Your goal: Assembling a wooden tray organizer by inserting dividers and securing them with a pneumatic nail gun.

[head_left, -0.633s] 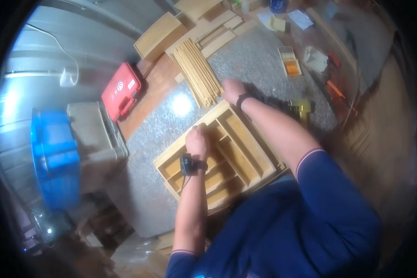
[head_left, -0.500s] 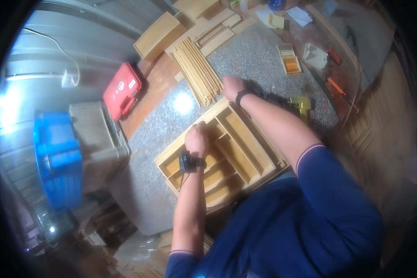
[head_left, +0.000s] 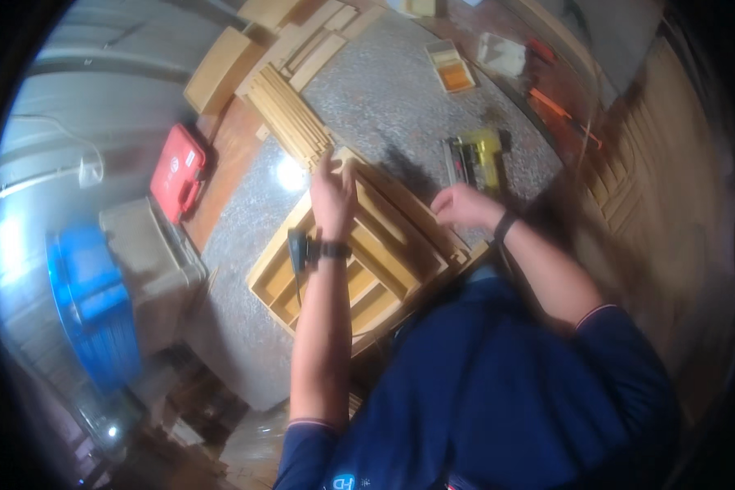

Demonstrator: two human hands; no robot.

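Observation:
A shallow light-wood compartment tray (head_left: 388, 282) lies at an angle on the speckled tabletop in front of me. My left hand (head_left: 333, 196) reaches over it to the far corner, fingers bent round the wood there. My right hand (head_left: 465, 206) is beside the tray's right wall, its fingers curled with the tips close together. Whatever those fingertips may hold is too small to make out. Just beyond my left hand lies a bundle of thin wooden strips (head_left: 288, 114). A yellow-green and dark power tool (head_left: 486, 157) rests beyond my right hand.
A red carrying case (head_left: 177, 173) and a blue plastic bin (head_left: 94, 298) stand at the left. Wooden boxes (head_left: 220, 72) and boards sit at the back. A small box with orange contents (head_left: 452, 67) and an orange-handled tool (head_left: 559, 114) lie at the far right.
My left hand has slid from the tray's far-left edge to its far corner. My right hand has left that corner and come nearer along the right wall. The whole view has shifted.

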